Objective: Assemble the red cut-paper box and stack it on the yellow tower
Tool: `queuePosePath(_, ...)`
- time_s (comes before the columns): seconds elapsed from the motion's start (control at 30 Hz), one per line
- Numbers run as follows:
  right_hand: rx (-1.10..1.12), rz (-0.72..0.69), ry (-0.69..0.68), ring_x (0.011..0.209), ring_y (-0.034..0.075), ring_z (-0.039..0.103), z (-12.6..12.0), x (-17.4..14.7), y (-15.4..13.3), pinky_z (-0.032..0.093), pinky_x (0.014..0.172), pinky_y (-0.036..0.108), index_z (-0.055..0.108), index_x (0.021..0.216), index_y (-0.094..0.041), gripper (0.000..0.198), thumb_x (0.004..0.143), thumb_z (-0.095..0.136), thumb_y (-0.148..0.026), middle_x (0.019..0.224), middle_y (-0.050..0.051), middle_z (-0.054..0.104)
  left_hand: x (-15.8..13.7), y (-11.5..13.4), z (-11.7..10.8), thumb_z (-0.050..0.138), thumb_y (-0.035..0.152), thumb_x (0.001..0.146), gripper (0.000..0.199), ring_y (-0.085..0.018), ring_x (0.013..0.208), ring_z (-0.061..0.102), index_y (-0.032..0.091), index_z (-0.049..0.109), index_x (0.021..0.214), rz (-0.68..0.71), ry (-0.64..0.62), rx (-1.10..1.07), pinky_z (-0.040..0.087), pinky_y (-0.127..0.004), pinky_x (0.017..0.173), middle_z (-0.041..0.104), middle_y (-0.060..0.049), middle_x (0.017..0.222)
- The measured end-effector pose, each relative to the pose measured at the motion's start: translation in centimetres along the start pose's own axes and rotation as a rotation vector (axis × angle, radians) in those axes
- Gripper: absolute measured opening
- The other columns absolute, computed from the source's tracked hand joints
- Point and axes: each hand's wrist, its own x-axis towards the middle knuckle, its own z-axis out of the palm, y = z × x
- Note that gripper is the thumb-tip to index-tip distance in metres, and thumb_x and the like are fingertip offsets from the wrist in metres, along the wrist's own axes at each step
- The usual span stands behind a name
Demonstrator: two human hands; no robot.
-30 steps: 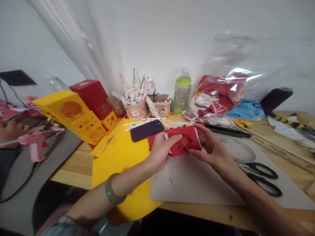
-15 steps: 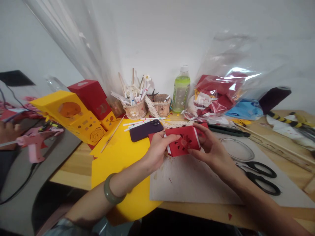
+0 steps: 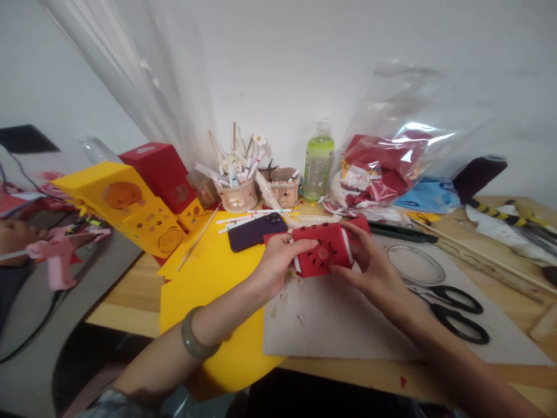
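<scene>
Between my hands is a red paper box (image 3: 322, 255) with a cut-out flower on the side facing me and white strips at both ends. My left hand (image 3: 278, 258) grips its left end, thumb lying across the front. At the right end, my right hand (image 3: 368, 261) holds it with the thumb at the lower front edge and fingers behind the top corner. The box is just over a white board (image 3: 339, 325). Behind it lies a dark phone (image 3: 255, 233), and yellow paper (image 3: 204, 290) spreads to the left.
Black-handled scissors (image 3: 461, 313) and a tape roll (image 3: 415, 264) lie on the right. Yellow (image 3: 117, 203) and red (image 3: 152, 165) paper boxes stand at left. A green bottle (image 3: 319, 159) and a pen basket (image 3: 239, 194) are behind. Another person's hand (image 3: 20, 235) is beside a pink glue gun (image 3: 56, 255).
The view has shifted very slightly. Both hands keep the same hold on the red paper box, which shows almost no movement.
</scene>
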Motion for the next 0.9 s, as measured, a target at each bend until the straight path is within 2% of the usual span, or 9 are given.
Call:
queuePosePath(0.13, -0.001, 0.002, 0.004, 0.101, 0.024, 0.064, 0.15, -0.05, -0.22, 0.052, 0.086, 0.041, 0.033, 0.132, -0.026, 0.071, 0.071, 0.070, -0.032, 0.112, 0.008, 0.067, 0.11, -0.23, -0.02, 0.078, 0.019, 0.054, 0.023, -0.012, 0.054, 0.060, 0.009, 0.071, 0.075, 0.012, 0.008, 0.000, 0.047, -0.025, 0.057, 0.070, -0.006, 0.066)
queuePosePath(0.33, 0.009, 0.066, 0.036, 0.095, 0.025, 0.066, 0.56, -0.18, -0.87, 0.054, 0.084, 0.043, 0.032, 0.133, -0.025, 0.073, 0.072, 0.070, -0.039, 0.105, 0.007, 0.069, -0.22, -0.18, 0.28, 0.078, 0.018, 0.054, 0.025, -0.013, 0.056, 0.062, 0.011, 0.072, 0.077, 0.041, 0.002, -0.039, 0.049, -0.027, 0.060, 0.071, -0.005, 0.069)
queuePosePath(0.5, 0.044, 0.026, 0.036, 0.098, 0.024, 0.065, 0.72, -0.01, -0.36, 0.055, 0.082, 0.039, 0.034, 0.132, -0.025, 0.073, 0.070, 0.072, -0.035, 0.115, 0.009, 0.065, -0.23, -0.36, 0.22, 0.080, 0.019, 0.056, 0.026, -0.012, 0.055, 0.062, 0.010, 0.072, 0.079, 0.033, -0.023, -0.058, 0.049, -0.025, 0.059, 0.071, -0.004, 0.067)
queuePosePath(0.67, 0.074, 0.030, 0.038, 0.092, 0.024, 0.067, 0.67, 0.11, -0.14, 0.056, 0.080, 0.039, 0.035, 0.130, -0.024, 0.073, 0.069, 0.073, -0.032, 0.111, 0.009, 0.066, -0.17, -0.51, 0.06, 0.079, 0.027, 0.061, 0.028, -0.013, 0.059, 0.063, 0.011, 0.072, 0.082, 0.038, -0.059, -0.081, 0.050, -0.025, 0.060, 0.072, -0.005, 0.073)
queuePosePath(0.9, 0.053, 0.034, 0.055, 0.093, 0.023, 0.066, 0.72, 0.17, -0.20, 0.055, 0.080, 0.038, 0.036, 0.129, -0.024, 0.070, 0.069, 0.072, -0.032, 0.107, 0.008, 0.068, -0.31, -0.31, 0.17, 0.081, 0.020, 0.053, 0.028, -0.012, 0.057, 0.062, 0.011, 0.071, 0.078, 0.048, -0.059, -0.048, 0.049, -0.024, 0.061, 0.071, -0.004, 0.069)
